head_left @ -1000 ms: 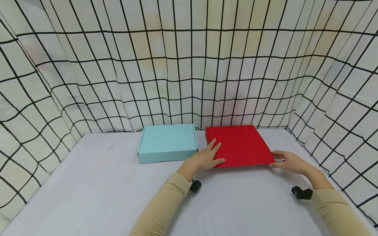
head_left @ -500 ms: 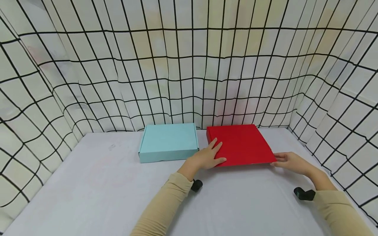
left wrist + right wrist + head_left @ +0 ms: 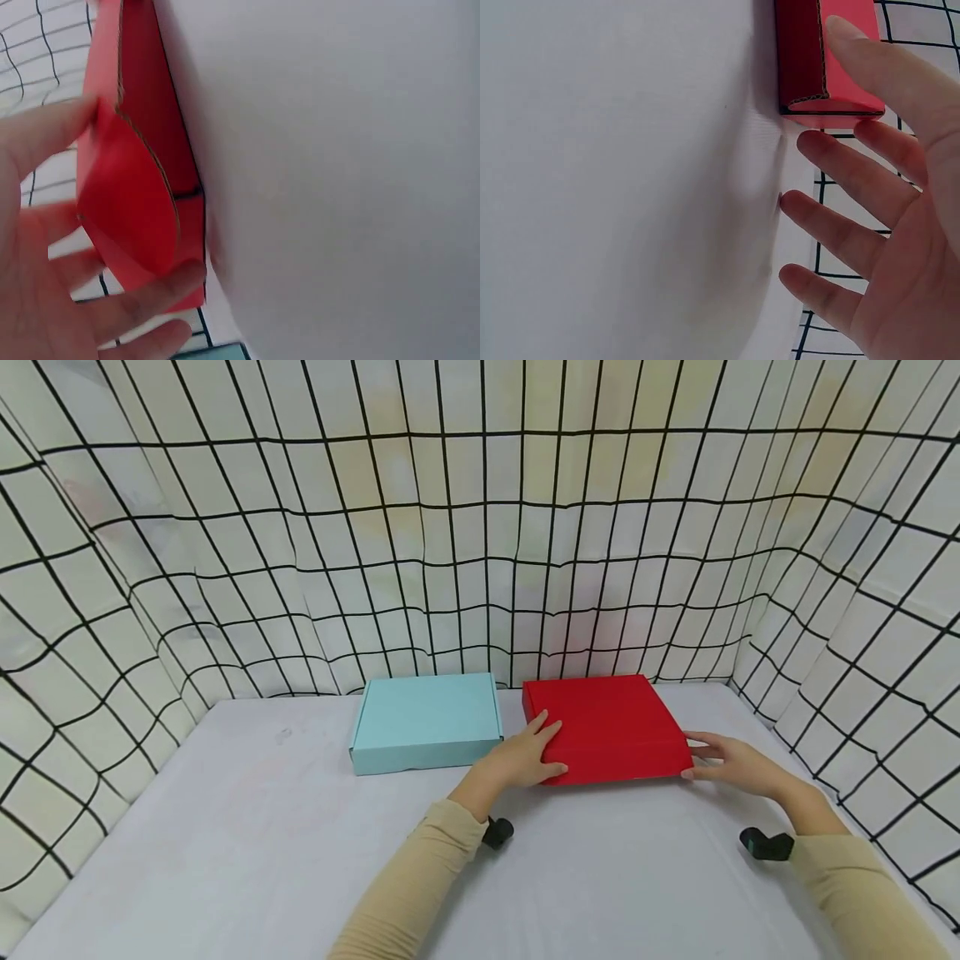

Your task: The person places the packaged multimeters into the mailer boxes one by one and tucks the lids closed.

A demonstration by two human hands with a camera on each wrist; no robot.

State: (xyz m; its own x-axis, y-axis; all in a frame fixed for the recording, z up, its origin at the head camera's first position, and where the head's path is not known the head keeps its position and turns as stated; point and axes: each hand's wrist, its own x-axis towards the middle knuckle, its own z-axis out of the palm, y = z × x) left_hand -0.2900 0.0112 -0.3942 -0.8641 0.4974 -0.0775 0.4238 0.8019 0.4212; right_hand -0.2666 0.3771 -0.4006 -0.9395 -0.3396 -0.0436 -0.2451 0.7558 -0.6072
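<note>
A red cardboard box [image 3: 600, 718] lies at the back right of the white-covered table, its lid down and a fold running along the front. My left hand [image 3: 517, 760] rests on its front left corner with fingers spread. In the left wrist view, a red side flap [image 3: 131, 195] bulges out at that end, and the left fingers and thumb touch around it. At the opposite front corner, my right hand [image 3: 738, 767] has its thumb [image 3: 847, 30] against the box. The right fingers are spread beyond the box's end, as the right wrist view shows.
Left of the red box stands a closed light blue box [image 3: 427, 722], close to the left hand. A white wall with a black grid net [image 3: 465, 527] encloses the back and both sides of the table [image 3: 225, 827]. Black cameras sit at both wrists.
The red lid's front right corner has come down and in, and a front fold now shows. My right hand has shifted slightly left and spread its fingers. The left hand stays put.
</note>
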